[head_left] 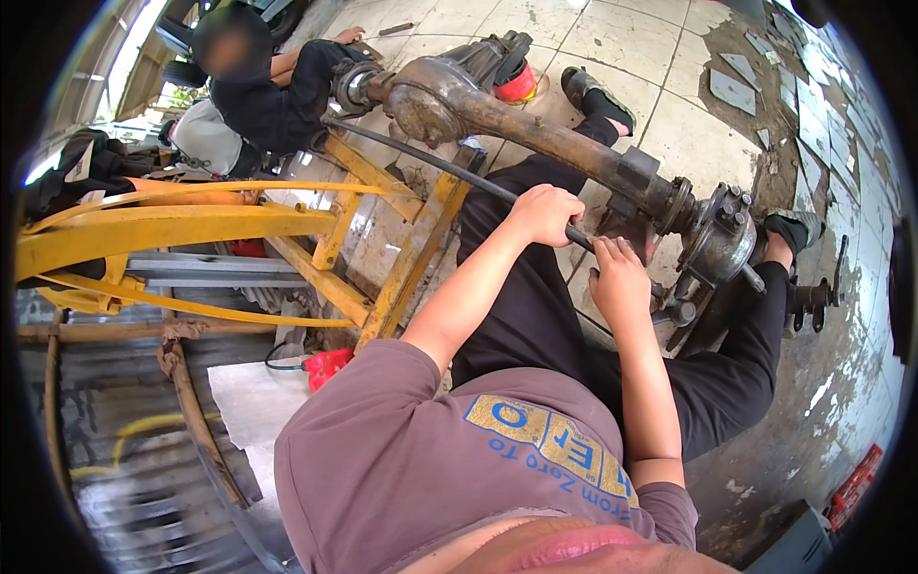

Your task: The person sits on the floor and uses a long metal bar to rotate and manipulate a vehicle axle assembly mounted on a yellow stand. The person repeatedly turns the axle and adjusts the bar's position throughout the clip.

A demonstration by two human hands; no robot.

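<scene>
A long dark metal rod [421,161] slants from the left end of a vehicle axle [545,139] down toward my lap. My left hand [550,215] is closed around it near its lower end. Just to the right, the fingers of my right hand [622,273] curl over the rod's end, which they partly hide. The axle is brown and greasy, with a rounded differential housing [427,100] toward its left and a bolted hub assembly [717,234] at its right end. It lies across the floor beyond my hands, between my spread legs.
A yellow metal frame [172,234] stands at my left. Another person [273,100] in dark clothing sits beyond it, near the axle's left end. A red can [516,84] stands behind the axle. Broken tiles [732,93] lie at the right. A dark metal part [813,301] rests past my right leg.
</scene>
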